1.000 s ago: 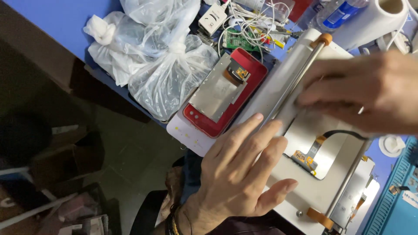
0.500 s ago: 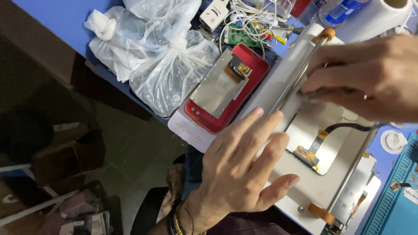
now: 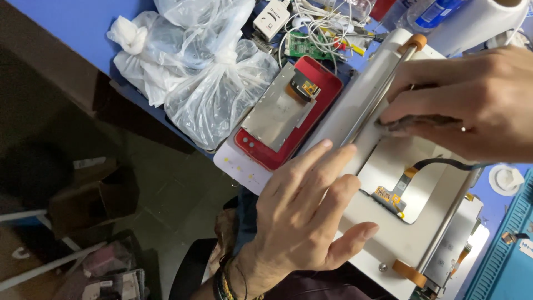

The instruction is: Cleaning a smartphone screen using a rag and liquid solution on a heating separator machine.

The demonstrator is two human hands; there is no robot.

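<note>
White separator machine (image 3: 388,244), a flat plate with two rods on orange end pieces, is seen in the right half of the frame, resting on the blue surface (image 3: 72,22). A silver screen panel (image 3: 413,183) with a black flex cable (image 3: 438,163) and a small gold connector is laid on the plate, lower right of centre. The left hand (image 3: 302,216) is laid flat on the plate's near edge, fingers spread and holding nothing. The right hand (image 3: 461,100) is pressed down at the panel's upper edge, upper right of the frame, fingers drawn together; what is pinched under them cannot be told. Judged progress: the panel is already seated on the plate; whether any separation has begun cannot be made out. At centre, a red phone housing (image 3: 261,150) carrying a metal-backed panel (image 3: 280,116) is noted; clear plastic bags (image 3: 205,83) lie at upper left. The machine's lower corner and the blue mat (image 3: 508,266) are cut off at the frame's edge.
</note>
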